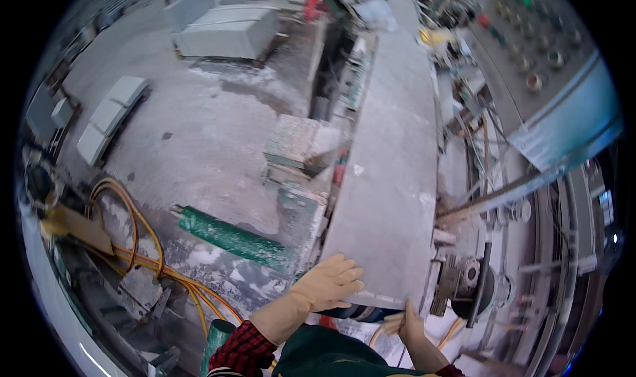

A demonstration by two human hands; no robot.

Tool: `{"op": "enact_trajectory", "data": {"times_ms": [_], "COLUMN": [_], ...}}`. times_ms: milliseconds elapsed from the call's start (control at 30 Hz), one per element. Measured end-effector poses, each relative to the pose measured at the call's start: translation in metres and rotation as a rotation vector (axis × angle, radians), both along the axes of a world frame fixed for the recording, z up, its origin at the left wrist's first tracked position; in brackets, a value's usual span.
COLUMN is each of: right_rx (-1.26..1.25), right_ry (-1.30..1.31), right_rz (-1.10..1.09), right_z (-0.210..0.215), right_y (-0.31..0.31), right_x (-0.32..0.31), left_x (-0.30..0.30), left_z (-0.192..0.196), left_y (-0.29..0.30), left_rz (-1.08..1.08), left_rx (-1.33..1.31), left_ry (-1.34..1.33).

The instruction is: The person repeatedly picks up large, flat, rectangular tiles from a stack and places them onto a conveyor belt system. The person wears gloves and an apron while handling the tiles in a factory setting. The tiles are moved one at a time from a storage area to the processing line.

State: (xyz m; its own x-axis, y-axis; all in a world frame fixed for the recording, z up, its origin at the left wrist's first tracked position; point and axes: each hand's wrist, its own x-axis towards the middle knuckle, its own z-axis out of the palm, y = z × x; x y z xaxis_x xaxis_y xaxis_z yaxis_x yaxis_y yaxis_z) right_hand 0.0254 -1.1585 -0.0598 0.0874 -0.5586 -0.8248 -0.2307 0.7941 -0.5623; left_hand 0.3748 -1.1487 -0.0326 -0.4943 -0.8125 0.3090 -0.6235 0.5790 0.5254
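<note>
A long grey stone slab runs away from me along a narrow machine bed. My left hand, in a cream rubber glove, lies over the slab's near left corner. Its fingers are stretched out, and the tips rest on the top face. At the near right corner is my right hand, also gloved. Its thumb points up against the end edge and its fingers bend in below, gripping the slab; part of those fingers is hard to see. Just under the near edge, a dark roller partly shows.
A green roller lies on the wet floor at left, near orange hoses. A motor with a dark disc stands right of the slab. A control panel rises at upper right. Stacked pale slabs stand far left.
</note>
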Motion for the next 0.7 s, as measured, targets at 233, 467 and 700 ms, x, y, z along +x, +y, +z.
{"op": "enact_trajectory", "data": {"times_ms": [233, 467, 700], "right_rx": [-0.631, -2.039, -1.887], "right_ry": [0.252, -0.071, -0.022], "right_rz": [1.030, 1.288, 1.377], "right_z": [0.097, 0.042, 0.000], "right_y": [0.006, -0.019, -0.044], "right_x": [0.091, 0.203, 0.206], "left_x": [0.037, 0.045, -0.149], "left_z": [0.002, 0.041, 0.028], "left_y": [0.080, 0.293, 0.487], "left_rz": [0.402, 1.067, 1.790], "left_rx": [-0.067, 0.038, 0.295], "left_ry": [-0.063, -0.216, -0.091]}}
